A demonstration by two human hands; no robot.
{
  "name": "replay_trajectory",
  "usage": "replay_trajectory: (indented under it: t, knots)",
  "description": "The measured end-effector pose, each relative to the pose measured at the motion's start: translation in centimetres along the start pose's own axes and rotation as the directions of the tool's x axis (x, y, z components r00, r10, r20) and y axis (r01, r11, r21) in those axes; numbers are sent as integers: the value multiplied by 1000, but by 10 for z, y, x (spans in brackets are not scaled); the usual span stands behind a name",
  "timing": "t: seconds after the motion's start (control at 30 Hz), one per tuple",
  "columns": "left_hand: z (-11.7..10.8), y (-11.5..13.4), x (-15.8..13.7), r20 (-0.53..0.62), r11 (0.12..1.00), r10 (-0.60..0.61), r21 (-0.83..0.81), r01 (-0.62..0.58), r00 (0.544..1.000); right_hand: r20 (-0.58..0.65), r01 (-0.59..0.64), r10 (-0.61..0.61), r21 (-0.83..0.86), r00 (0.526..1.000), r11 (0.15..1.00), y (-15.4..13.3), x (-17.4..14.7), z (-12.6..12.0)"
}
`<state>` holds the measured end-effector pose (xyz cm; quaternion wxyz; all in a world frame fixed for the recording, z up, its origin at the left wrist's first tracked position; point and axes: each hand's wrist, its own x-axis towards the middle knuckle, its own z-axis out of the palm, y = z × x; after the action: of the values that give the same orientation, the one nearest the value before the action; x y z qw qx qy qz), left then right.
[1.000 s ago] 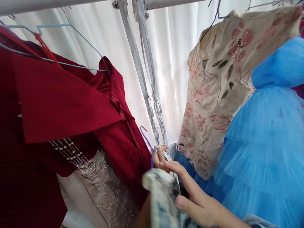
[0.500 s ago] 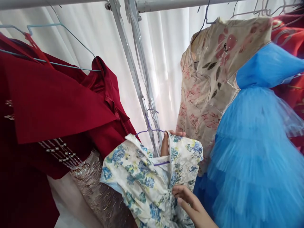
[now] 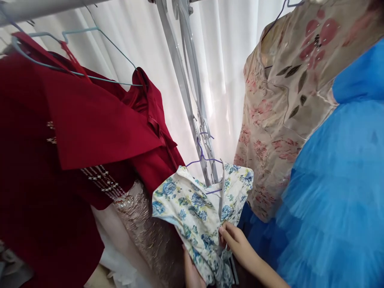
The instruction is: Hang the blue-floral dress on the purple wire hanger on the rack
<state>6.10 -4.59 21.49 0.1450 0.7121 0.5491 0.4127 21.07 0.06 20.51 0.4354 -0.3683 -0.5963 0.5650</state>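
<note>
A white dress with blue and yellow-green flowers (image 3: 195, 208) hangs in the middle on a thin purple hanger (image 3: 201, 157). My right hand (image 3: 237, 242) is closed on the front of this floral dress below the neckline, thumb and fingers pinching the cloth. Low at the dress's left edge is my left hand (image 3: 193, 272), touching it from the side and partly behind it. The cloth hides most of the left fingers, so their grip does not show.
A dark red garment (image 3: 99, 124) with beaded trim hangs at left on a light blue hanger (image 3: 99, 76). Grey metal rack bars (image 3: 183, 76) stand before a white curtain (image 3: 222, 68). A beige flowered dress (image 3: 261, 120) and a blue tulle dress (image 3: 339, 180) hang at right.
My left hand has left the collar by the hanger and come down to the dress's lower left side. My right hand has closed on the front. The view has shifted left.
</note>
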Motion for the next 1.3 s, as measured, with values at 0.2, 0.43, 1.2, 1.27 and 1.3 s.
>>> replay_trajectory:
  t: [0.2,0.43,1.2,1.27,1.3]
  knots:
    - [-4,-18,-50,-456,869,-463,-403,288,760,-19,-28,28,-17,999,999,6,4,13]
    - [9,-11,-30,-137,974,-211,-109,197,968,6,-102,102,35,995,994,-1,-22,34]
    - [33,-4,-6,-41,976,-157,-159,149,987,145,-198,194,8,970,980,-26,-7,14]
    - [37,2,-5,14,987,-120,-107,121,993,100,-181,174,61,980,982,-44,6,2]
    - [39,6,-5,65,992,-101,-67,106,993,63,-155,150,84,987,984,-57,15,-4]
